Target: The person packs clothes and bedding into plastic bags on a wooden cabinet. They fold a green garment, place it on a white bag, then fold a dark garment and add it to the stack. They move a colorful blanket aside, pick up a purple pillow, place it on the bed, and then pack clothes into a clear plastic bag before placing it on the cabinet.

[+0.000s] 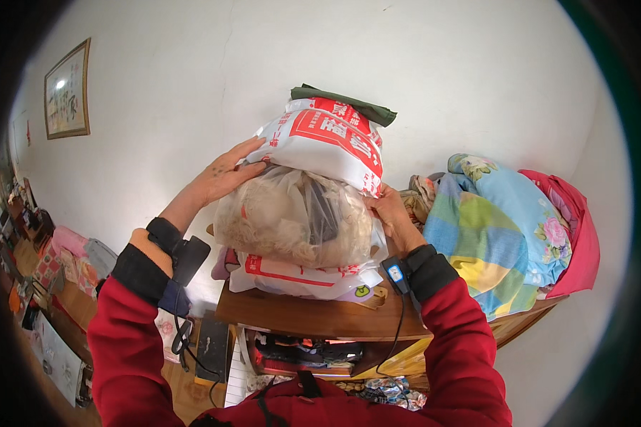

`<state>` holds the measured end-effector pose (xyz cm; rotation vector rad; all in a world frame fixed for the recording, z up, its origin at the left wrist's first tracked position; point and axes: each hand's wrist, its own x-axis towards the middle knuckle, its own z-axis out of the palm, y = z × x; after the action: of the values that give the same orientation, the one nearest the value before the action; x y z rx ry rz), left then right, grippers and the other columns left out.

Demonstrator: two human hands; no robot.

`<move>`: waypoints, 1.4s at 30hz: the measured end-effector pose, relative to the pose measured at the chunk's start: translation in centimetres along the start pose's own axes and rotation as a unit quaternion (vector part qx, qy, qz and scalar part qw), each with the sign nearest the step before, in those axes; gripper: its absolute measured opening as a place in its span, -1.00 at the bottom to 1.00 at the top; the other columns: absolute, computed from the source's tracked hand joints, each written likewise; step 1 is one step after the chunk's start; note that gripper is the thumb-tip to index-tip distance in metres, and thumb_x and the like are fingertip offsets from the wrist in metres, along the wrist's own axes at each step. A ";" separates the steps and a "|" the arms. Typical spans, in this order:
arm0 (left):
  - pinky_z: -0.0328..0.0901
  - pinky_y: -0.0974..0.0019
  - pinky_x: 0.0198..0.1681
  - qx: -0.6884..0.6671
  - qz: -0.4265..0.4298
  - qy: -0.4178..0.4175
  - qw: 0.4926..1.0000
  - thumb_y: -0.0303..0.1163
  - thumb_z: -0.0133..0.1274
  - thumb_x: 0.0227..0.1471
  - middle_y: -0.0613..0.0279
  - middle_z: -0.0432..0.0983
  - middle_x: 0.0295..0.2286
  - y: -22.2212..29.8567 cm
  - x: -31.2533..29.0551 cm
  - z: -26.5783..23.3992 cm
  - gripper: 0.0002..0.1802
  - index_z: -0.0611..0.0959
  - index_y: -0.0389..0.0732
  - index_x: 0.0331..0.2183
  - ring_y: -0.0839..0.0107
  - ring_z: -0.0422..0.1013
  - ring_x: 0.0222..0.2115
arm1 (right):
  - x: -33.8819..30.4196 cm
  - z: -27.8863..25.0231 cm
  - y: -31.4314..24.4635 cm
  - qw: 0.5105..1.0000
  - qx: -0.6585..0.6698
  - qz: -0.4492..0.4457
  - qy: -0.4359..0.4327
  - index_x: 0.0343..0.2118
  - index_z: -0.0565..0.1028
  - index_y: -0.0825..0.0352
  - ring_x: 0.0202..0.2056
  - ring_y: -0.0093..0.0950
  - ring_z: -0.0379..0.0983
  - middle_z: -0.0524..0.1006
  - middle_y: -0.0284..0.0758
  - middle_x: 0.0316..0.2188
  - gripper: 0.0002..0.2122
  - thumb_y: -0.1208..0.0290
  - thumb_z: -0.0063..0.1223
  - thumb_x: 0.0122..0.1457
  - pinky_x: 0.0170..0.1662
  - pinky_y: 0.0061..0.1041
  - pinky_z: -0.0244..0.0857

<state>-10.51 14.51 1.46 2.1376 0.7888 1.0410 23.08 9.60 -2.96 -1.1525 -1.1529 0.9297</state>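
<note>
A stack of stuffed bags stands in front of me on a brown wooden cabinet top (306, 320). The top one is a white plastic bag with red print (317, 146). Below it, a clear plastic bag (285, 220) shows fluffy beige material and something dark inside. Another white and red bag (292, 280) lies at the bottom. My left hand (224, 172) rests against the left side of the top bag, fingers stretched out and thumb apart, near the clear bag. On the right, my right hand (392, 213) has its fingers closed at the top bag's lower corner; their tips are partly hidden.
Folded dark green cloth (345, 103) lies on the top bag, near the wall. To the right, a checked blanket (477, 245), a blue floral bundle (513, 206) and a red cloth (573, 228) are piled up. Clothes (306, 350) fill the shelf below. A framed picture (68, 92) hangs left.
</note>
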 end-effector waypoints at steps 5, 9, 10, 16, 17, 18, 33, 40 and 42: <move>0.03 0.29 0.08 0.027 0.005 0.010 1.000 -0.12 -0.04 0.00 0.07 -0.01 0.10 0.0 0.1 0.0 -0.39 0.23 -0.10 0.07 0.26 0.03 0.09 | -0.2 -1.7 -2.1 0.979 -0.167 -0.055 -0.103 -0.33 0.45 0.39 -0.52 -0.61 0.38 0.50 -0.37 -0.48 -0.79 0.63 0.07 -0.10 -0.44 -0.63 0.29; 0.04 0.29 0.08 -0.006 0.013 0.003 1.000 -0.11 -0.05 0.01 0.08 0.00 0.10 0.0 0.0 0.1 -0.39 0.24 -0.11 0.07 0.26 0.05 0.08 | -0.4 -2.7 -2.6 0.936 -0.328 -0.111 -0.068 -0.37 0.46 0.42 -0.52 -0.66 0.34 0.48 -0.42 -0.49 -0.83 0.61 0.08 -0.11 -0.40 -0.65 0.24; 0.05 0.30 0.07 -0.010 0.014 0.002 1.000 -0.10 -0.05 0.01 0.08 0.00 0.10 0.1 -0.1 0.1 -0.39 0.25 -0.11 0.06 0.26 0.05 0.08 | -0.5 -2.7 -2.4 0.934 -0.330 -0.121 -0.067 -0.38 0.45 0.43 -0.52 -0.68 0.33 0.47 -0.44 -0.50 -0.83 0.61 0.08 -0.10 -0.39 -0.68 0.23; 0.07 0.31 0.06 -0.035 0.021 -0.005 0.999 -0.09 -0.05 0.01 0.09 0.03 0.09 0.3 -0.1 0.0 -0.41 0.29 -0.13 0.04 0.26 0.10 0.05 | -0.3 -0.8 -1.1 0.977 -0.181 -0.102 -0.055 -0.29 0.44 0.40 -0.51 -0.64 0.37 0.50 -0.39 -0.48 -0.78 0.65 0.04 -0.08 -0.42 -0.66 0.28; 0.07 0.31 0.06 -0.029 0.028 0.000 0.999 -0.09 -0.05 0.01 0.09 0.04 0.09 0.3 -0.1 0.0 -0.41 0.29 -0.13 0.04 0.26 0.10 0.05 | -0.3 -0.5 -1.0 0.979 -0.174 -0.100 -0.038 -0.28 0.43 0.40 -0.50 -0.63 0.39 0.50 -0.37 -0.47 -0.77 0.66 0.04 -0.08 -0.42 -0.67 0.30; 0.07 0.33 0.06 -0.047 0.021 -0.003 0.999 -0.15 -0.06 0.02 0.11 0.05 0.08 0.3 -0.2 0.1 -0.44 0.29 -0.12 0.04 0.30 0.11 0.04 | -0.3 -0.1 -1.0 0.983 -0.159 -0.088 -0.023 -0.27 0.42 0.40 -0.49 -0.62 0.40 0.50 -0.36 -0.47 -0.76 0.67 0.03 -0.07 -0.42 -0.67 0.32; 0.03 0.31 0.07 0.015 0.025 -0.017 0.999 -0.17 -0.11 0.02 -0.07 -0.10 0.12 0.0 -0.3 0.0 -0.47 0.30 -0.02 0.05 0.21 0.06 0.08 | 1.1 1.5 2.2 0.996 0.090 -0.007 0.000 -0.27 0.46 0.37 -0.40 -0.57 0.45 0.52 -0.30 -0.35 -0.80 0.68 -0.04 0.00 -0.35 -0.59 0.36; 0.01 0.30 0.07 0.056 0.048 -0.022 0.997 -0.18 -0.10 0.01 -0.08 -0.10 0.12 -0.1 0.0 -0.2 -0.47 0.29 -0.01 0.06 0.19 0.06 0.08 | 0.2 -0.7 0.1 0.996 -0.023 0.036 -0.076 -0.31 0.47 0.38 -0.45 -0.61 0.43 0.51 -0.36 -0.40 -0.79 0.70 -0.04 -0.04 -0.38 -0.64 0.33; 0.01 0.30 0.07 0.053 0.049 -0.016 0.997 -0.18 -0.10 0.02 -0.08 -0.10 0.12 -0.2 0.0 -0.1 -0.47 0.29 -0.01 0.06 0.18 0.06 0.08 | -0.4 -1.5 -0.2 0.993 -0.024 0.036 -0.106 -0.32 0.47 0.38 -0.45 -0.63 0.41 0.51 -0.39 -0.41 -0.81 0.69 -0.02 -0.05 -0.40 -0.66 0.31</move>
<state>-10.65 14.63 1.32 2.2977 0.7453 1.0324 24.51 8.92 -2.81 -1.1603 -1.3168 1.1071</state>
